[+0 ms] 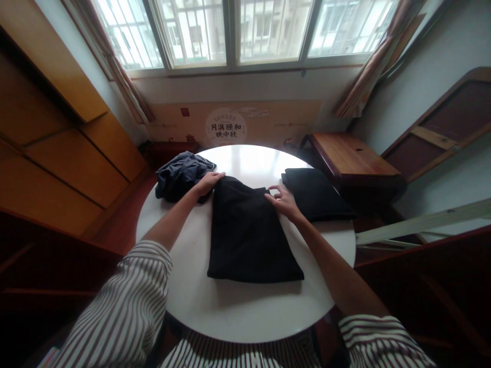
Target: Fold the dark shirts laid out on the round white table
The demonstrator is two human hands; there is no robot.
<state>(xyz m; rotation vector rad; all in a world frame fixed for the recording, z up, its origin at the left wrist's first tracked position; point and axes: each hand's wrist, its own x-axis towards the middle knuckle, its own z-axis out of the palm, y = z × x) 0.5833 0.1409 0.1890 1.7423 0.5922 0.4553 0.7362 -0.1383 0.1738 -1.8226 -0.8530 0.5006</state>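
A black folded garment (pixel 247 235) lies flat in the middle of the round white table (pixel 245 319); whether it is a skirt or trousers I cannot tell. At its far left corner, my left hand (pixel 209 183) grips the edge between thumb and fingers. My right hand (pixel 283 200) pinches the far right corner, its other fingers curled. Left of the garment, close to my left hand, sits a crumpled dark heap of cloth (pixel 180 176) with a thin white trim. A second folded black garment (pixel 316 194) lies just beyond my right hand.
Behind the table on the right stands a brown wooden side table (pixel 356 156). A pale wooden frame (pixel 422 222) reaches toward the table's right edge. Wooden cabinets (pixel 76 174) line the left side. Barred windows (pixel 268 30) and a printed banner (pixel 261 120) are at the back.
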